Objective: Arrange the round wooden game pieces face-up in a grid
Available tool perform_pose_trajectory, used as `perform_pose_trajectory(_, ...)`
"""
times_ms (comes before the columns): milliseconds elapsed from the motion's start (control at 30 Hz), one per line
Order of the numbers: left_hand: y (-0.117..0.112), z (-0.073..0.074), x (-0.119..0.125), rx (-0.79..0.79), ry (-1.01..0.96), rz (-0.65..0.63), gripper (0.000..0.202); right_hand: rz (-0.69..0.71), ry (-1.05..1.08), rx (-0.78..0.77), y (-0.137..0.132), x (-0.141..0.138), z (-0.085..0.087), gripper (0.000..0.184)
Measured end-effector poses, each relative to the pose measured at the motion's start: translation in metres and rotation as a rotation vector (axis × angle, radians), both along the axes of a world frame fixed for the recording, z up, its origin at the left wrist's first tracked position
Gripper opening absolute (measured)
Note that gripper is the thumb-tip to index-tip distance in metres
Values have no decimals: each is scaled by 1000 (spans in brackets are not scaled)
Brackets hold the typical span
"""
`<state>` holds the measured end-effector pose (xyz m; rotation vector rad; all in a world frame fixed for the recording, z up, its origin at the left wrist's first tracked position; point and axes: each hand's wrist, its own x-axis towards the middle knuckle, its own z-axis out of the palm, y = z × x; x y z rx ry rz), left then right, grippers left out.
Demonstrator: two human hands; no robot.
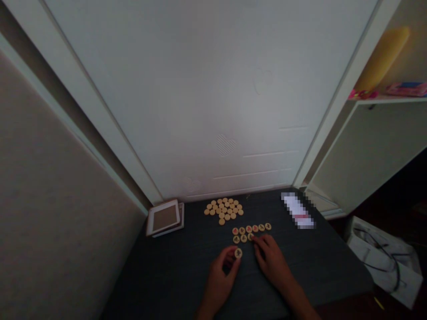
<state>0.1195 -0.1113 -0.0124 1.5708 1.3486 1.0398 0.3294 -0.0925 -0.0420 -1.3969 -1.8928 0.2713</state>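
Observation:
My left hand point(220, 275) is closed, pinching a round wooden xiangqi piece point(238, 253) between thumb and fingertips, its dark marking turned up. To its right, my right hand point(270, 258) has its fingers drawn together on another xiangqi piece point(251, 237), at the right end of a short near row. Behind that lies a longer row of face-up xiangqi pieces point(248, 229), some marked in red and some in black. Farther back, a loose cluster of xiangqi pieces point(224, 210) lies with plain faces showing.
Everything rests on a dark table point(160, 271) against a white panel point(207, 98). Framed flat items point(165, 218) are stacked at the back left. A blurred-out pale object point(298, 211) lies at the back right. A white bag point(387, 262) stands beyond the table's right edge.

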Motion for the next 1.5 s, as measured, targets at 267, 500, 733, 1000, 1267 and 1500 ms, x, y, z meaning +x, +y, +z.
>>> perform_pose_trajectory(267, -2, 10, -2, -11, 20, -82, 27, 87, 309, -222, -17, -26, 28, 25)
perform_pose_trajectory(500, -3, 6, -4, -16, 47, -104, 24, 87, 399, -406, -18, -46, 32, 29)
perform_pose_trajectory(733, -2, 9, -3, -13, 33, -108, 25, 192, 508, -445, -17, -34, 42, 34)
perform_pose_trajectory(1000, -3, 9, -4, 8, 24, -111, 30, 169, 700, -509, -13, -32, 33, 38)
perform_pose_trajectory(1267, -2, 3, -3, 42, 58, -54, 24, -215, 432, -296, 10, 14, 24, 38)
perform_pose_trajectory(1500, -3, 6, -2, 54, 75, -43, 23, -215, 273, -251, 16, 8, 20, 36)
